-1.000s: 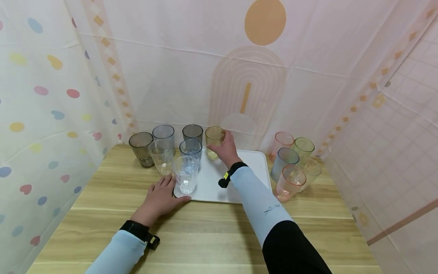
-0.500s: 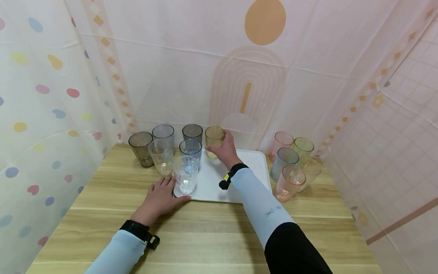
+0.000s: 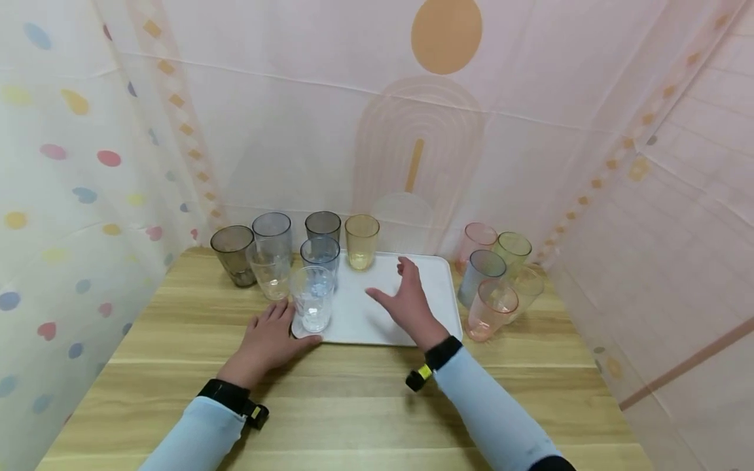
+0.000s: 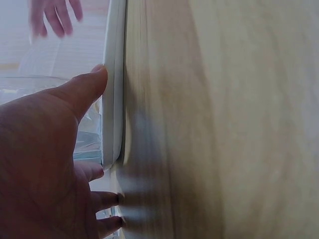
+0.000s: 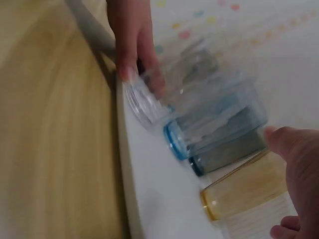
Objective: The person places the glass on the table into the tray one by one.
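Note:
In the head view my left hand (image 3: 268,340) rests at the front left corner of the white tray (image 3: 383,330). Its thumb lies against the front edge, and the other fingers are spread at the left side. My right hand (image 3: 409,304) hovers over the tray holding nothing, thumb and fingers apart. Behind it to the left stands an amber tumbler (image 3: 362,245), upright near the back edge. On the tray's left side are a clear tumbler (image 3: 312,304), a blue tumbler (image 3: 321,255) and a dark grey tumbler (image 3: 323,226). The right wrist view, blurred, shows the amber tumbler (image 5: 246,191) near the right hand.
Left of the tray stand a smoky tumbler (image 3: 234,258), a grey-blue tumbler (image 3: 272,229) and a clear tumbler (image 3: 271,278). To the right cluster two pink tumblers (image 3: 489,317), a green tumbler (image 3: 517,247), a blue tumbler (image 3: 483,281) and a clear tumbler (image 3: 529,291). A curtain (image 3: 294,131) hangs behind the wooden table (image 3: 353,405).
My right hand has let go of the amber tumbler and drawn back towards me and to the right. The tumbler stays at the tray's back. The left hand keeps its place; the head view shifts slightly.

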{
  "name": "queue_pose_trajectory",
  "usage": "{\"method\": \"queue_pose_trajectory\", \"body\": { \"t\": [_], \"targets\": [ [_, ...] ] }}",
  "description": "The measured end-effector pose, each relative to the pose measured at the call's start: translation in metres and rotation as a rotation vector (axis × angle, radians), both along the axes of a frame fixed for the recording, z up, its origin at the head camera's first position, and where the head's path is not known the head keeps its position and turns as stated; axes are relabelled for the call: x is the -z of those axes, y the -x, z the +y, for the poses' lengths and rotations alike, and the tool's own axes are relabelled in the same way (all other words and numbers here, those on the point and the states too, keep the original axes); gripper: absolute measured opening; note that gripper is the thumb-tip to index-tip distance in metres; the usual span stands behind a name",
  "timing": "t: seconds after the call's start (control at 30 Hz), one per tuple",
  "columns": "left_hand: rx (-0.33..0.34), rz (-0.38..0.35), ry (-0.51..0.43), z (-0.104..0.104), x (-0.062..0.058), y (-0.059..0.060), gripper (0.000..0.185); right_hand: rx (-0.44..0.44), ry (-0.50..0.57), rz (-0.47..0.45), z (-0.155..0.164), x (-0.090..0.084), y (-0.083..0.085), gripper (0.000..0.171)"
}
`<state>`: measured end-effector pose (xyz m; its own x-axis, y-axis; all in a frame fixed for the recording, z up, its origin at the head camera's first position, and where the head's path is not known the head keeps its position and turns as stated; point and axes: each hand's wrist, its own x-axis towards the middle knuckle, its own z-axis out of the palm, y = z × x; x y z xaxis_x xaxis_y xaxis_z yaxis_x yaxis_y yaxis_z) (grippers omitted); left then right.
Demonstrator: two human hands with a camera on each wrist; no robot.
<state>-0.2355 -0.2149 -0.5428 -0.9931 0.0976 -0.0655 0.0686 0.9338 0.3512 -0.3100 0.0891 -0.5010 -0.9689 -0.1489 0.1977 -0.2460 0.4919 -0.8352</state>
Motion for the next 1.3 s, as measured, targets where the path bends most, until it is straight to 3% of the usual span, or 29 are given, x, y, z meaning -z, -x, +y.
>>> {"method": "queue_pose_trajectory", "body": {
  "t": [0.13, 0.33, 0.47, 0.6, 0.87, 1.13, 1.3],
  "targets": [
    [-0.002, 0.000, -0.006, -0.002, -0.001, -0.001, 0.120, -0.039, -0.012, 0.009, 0.034, -0.009, -0.045, 0.100],
    [-0.008, -0.004, 0.000, -0.006, 0.000, 0.000, 0.124, -0.017, -0.040, 0.006, 0.078, -0.012, -0.098, 0.100],
    [-0.009, -0.006, -0.003, -0.007, -0.002, -0.001, 0.124, 0.039, -0.070, 0.006, 0.104, -0.007, -0.122, 0.099],
    [-0.006, -0.014, -0.010, -0.007, 0.000, -0.001, 0.123, 0.133, -0.044, 0.027, 0.131, 0.000, -0.135, 0.094],
    [-0.003, -0.017, -0.012, -0.006, 0.005, 0.002, 0.124, 0.362, 0.011, -0.002, 0.171, 0.008, -0.132, 0.075],
    [0.008, -0.021, -0.015, -0.003, 0.004, 0.004, 0.124, 0.433, 0.098, 0.030, 0.179, 0.021, -0.099, 0.090],
    [0.011, -0.018, -0.013, -0.002, 0.005, 0.004, 0.124, 0.458, 0.209, 0.065, 0.177, 0.037, -0.075, 0.095]
  ]
}}
